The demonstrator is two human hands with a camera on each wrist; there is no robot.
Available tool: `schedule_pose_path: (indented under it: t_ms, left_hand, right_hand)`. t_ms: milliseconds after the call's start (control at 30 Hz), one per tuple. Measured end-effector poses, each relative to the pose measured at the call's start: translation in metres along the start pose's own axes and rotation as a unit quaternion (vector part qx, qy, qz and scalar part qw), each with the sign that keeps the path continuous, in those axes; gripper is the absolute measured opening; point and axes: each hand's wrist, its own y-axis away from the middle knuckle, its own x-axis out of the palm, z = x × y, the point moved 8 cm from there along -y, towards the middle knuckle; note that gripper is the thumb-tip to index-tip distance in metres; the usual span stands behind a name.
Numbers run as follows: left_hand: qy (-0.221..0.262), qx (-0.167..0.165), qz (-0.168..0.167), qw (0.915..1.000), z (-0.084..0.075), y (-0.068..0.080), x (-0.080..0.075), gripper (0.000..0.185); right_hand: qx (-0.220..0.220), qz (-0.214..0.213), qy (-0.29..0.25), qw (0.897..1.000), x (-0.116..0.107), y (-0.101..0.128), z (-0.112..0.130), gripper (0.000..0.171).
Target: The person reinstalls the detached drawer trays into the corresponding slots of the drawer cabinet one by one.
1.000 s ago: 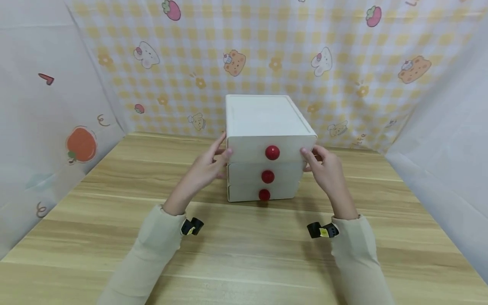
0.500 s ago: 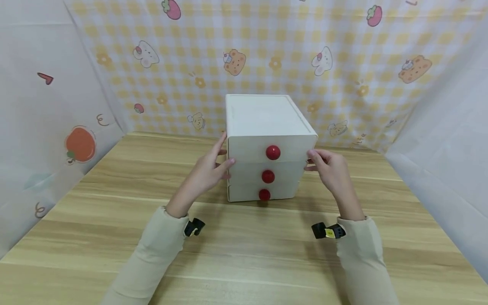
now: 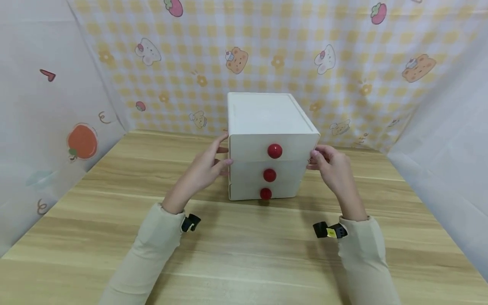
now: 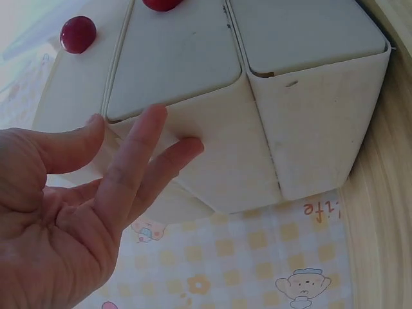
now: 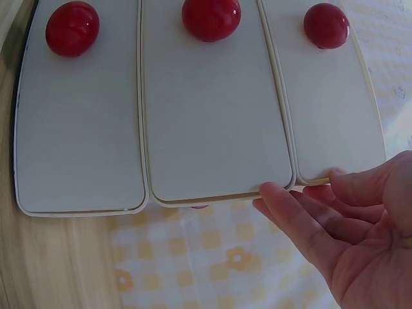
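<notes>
A white three-drawer cabinet stands on the wooden table, each drawer front bearing a round red knob. All the drawers sit pushed in. At its left side is my left hand, thumb by the front edge and fingers extended along the side wall. In the left wrist view the fingertips lie against the middle and top sections. My right hand is at the right side, thumb at the top drawer's front edge. The right wrist view shows the extended fingers right at the middle drawer's corner.
The wooden table stretches in front and to both sides of the cabinet. Behind hangs a yellow checked cloth with cartoon prints, and white cloth closes off the left side. Each wrist carries a black strap camera.
My right hand has shifted slightly right, its thumb moving from the drawer front out to the edge. The left hand stays by the left side. The cabinet keeps its place on the table.
</notes>
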Motion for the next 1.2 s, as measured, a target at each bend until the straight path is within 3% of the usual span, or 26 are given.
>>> schedule_pose_path:
  t_ms: [200, 400, 933, 1200]
  left_hand:
    - [-0.009, 0.019, -0.008, 0.9997, -0.004, 0.001, -0.002, 0.051]
    - [0.001, 0.032, -0.015, 0.9994, -0.002, -0.002, -0.003, 0.050]
    - [0.050, -0.007, -0.029, 0.9983, 0.016, -0.018, -0.006, 0.049]
    - [0.013, -0.014, -0.039, 0.9990, 0.021, -0.029, -0.008, 0.048]
  right_hand:
    - [0.007, 0.011, -0.008, 1.000, 0.000, 0.000, 0.001, 0.038]
    - [0.013, 0.021, 0.002, 1.000, 0.000, 0.002, 0.003, 0.041]
    - [0.005, -0.020, 0.022, 1.000, 0.008, -0.002, 0.004, 0.026]
    - [-0.036, -0.055, 0.058, 0.996, 0.011, -0.003, 0.007, 0.023]
